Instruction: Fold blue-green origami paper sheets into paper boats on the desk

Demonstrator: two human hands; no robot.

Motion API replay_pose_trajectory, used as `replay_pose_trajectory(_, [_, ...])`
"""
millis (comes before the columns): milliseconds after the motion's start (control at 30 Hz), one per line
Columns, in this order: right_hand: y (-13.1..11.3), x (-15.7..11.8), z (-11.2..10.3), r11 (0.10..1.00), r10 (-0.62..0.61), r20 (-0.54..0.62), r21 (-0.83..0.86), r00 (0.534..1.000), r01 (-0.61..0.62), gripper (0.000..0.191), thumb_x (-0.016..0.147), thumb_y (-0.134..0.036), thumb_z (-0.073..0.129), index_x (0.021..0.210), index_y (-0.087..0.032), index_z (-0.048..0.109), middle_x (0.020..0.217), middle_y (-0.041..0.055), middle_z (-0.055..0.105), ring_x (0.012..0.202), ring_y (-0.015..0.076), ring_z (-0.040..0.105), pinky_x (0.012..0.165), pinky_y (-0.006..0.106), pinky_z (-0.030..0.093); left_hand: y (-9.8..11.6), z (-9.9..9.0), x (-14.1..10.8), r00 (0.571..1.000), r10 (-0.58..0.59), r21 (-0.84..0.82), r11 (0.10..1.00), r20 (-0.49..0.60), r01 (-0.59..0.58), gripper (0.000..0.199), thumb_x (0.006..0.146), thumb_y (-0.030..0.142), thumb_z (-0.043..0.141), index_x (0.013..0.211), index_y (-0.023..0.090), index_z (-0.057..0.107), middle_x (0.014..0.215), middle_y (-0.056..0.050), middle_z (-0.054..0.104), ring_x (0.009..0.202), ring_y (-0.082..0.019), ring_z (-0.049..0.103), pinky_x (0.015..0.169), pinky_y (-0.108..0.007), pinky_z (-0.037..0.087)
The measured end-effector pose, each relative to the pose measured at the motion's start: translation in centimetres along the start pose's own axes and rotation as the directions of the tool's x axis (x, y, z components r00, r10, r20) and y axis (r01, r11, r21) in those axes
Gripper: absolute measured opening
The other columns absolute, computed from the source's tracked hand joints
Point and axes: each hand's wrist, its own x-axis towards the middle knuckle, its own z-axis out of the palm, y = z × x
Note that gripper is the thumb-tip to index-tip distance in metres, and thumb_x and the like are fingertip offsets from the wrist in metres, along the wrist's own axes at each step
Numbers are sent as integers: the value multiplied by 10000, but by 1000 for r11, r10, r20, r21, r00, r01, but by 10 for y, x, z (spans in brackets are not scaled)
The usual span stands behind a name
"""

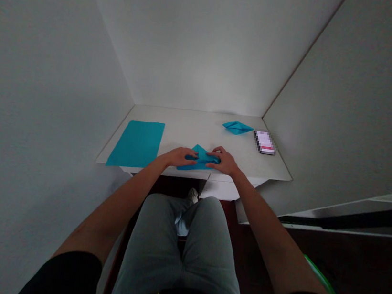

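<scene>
A partly folded sheet of blue paper [199, 159] lies at the front edge of the white desk [192, 122], with a peak pointing toward the wall. My left hand [181, 156] grips its left side, thumb low and fingers above. On the right side, my right hand [223, 161] holds the paper between its thumb and bent fingers. The fingers cover parts of the folds at both ends. Farther back on the desk rests a folded blue paper boat [237, 128], apart from both hands.
Flat blue paper [138, 144] lies at the desk's left, overhanging the front edge slightly. A phone [265, 142] with a lit screen lies at the right. Walls enclose the desk at the back and both sides. A drawer [221, 189] sits under the desktop, above my knees.
</scene>
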Motion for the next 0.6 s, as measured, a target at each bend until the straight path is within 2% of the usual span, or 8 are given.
replay_pose_trajectory(100, [2,1,1,999,-3,-22,37,1000,4,535,876,-665,806,1296,-334,816,1312,70,671,1068,256,729,1014,392,564,1,-4,5,997,-70,122,990,36,65,440,973,459,626,1304,223,795,1439,-69,742,1340,-283,692,1194,-356,483])
replay_pose_trajectory(200, [3,4,3,997,22,-52,79,998,-18,401,987,-600,695,1190,-286,840,1239,75,694,1061,243,719,956,363,558,0,-4,10,996,-84,193,978,-2,83,412,985,372,603,1329,231,781,1398,-64,764,1301,-280,713,1163,-351,510])
replay_pose_trajectory(333, [5,8,6,993,75,-75,93,994,-67,311,1036,-483,639,1044,-229,819,1119,77,715,949,216,690,877,337,530,-1,0,9,994,-59,207,975,-96,78,412,981,290,631,1375,235,737,1391,-75,765,1291,-272,712,1148,-384,527])
replay_pose_trajectory(433, [7,9,7,993,89,-85,79,992,-82,254,1015,-439,667,1048,-219,789,1091,73,717,866,202,653,818,327,503,1,8,1,985,-14,292,954,-171,64,401,991,274,643,1383,231,718,1391,-103,746,1266,-278,710,1118,-409,539])
replay_pose_trajectory(600, [10,9,10,995,73,-107,75,992,-65,207,1013,-387,651,1075,-220,756,1087,71,712,857,202,624,817,331,489,5,26,-21,960,78,413,910,-270,42,367,1028,326,643,1368,207,715,1330,-138,736,1249,-305,689,1099,-465,521])
